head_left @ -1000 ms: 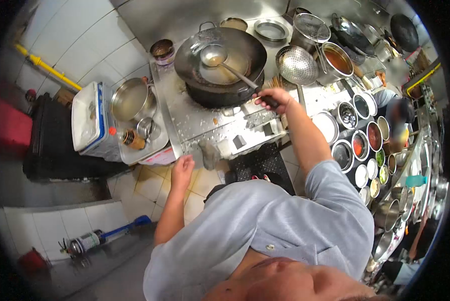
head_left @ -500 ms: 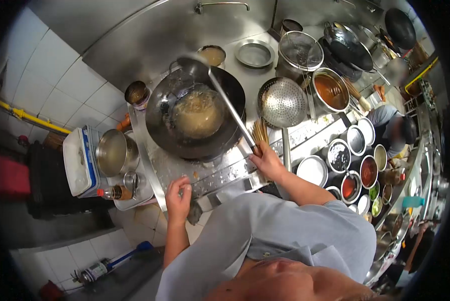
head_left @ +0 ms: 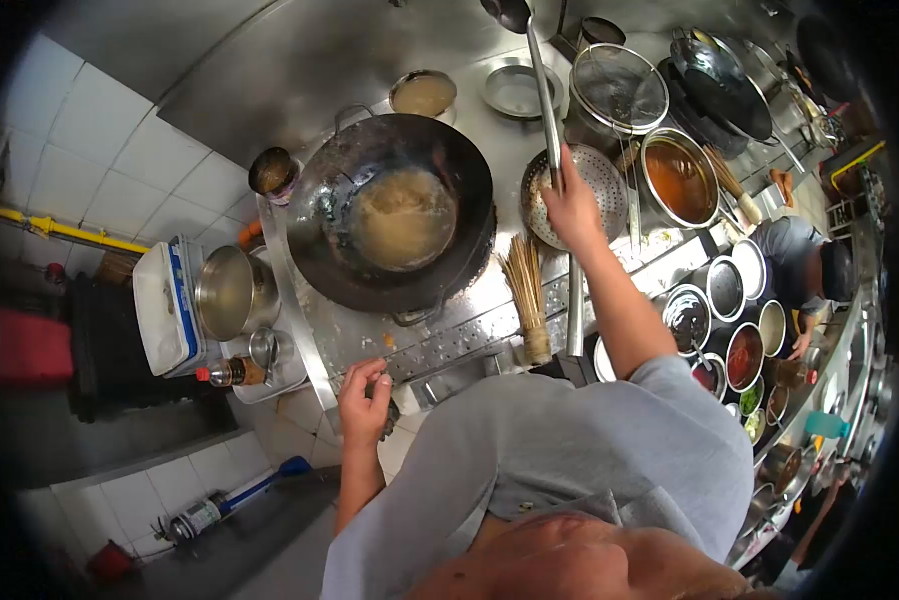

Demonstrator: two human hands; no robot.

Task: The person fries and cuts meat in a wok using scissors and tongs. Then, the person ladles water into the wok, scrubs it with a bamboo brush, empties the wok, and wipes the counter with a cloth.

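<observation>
- A yellow pipe (head_left: 79, 232) is running along the white tiled wall (head_left: 124, 118).
- A white and blue box (head_left: 159, 305) is standing beside a shiny metal pot (head_left: 237, 293).
- A bottle with a red cap (head_left: 234, 373) is resting near the shiny metal pot.
- A red thing (head_left: 24, 345) is sitting next to a big black thing (head_left: 119, 345).
- A blue-green bottle (head_left: 825, 424) is showing over on the right.
- Another person (head_left: 784, 258) is wearing grey.

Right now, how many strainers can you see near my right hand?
2: the perforated strainer, partly hidden by your right hand, and the mesh strainer, farther back. Others may be hidden in the clutter.
</observation>
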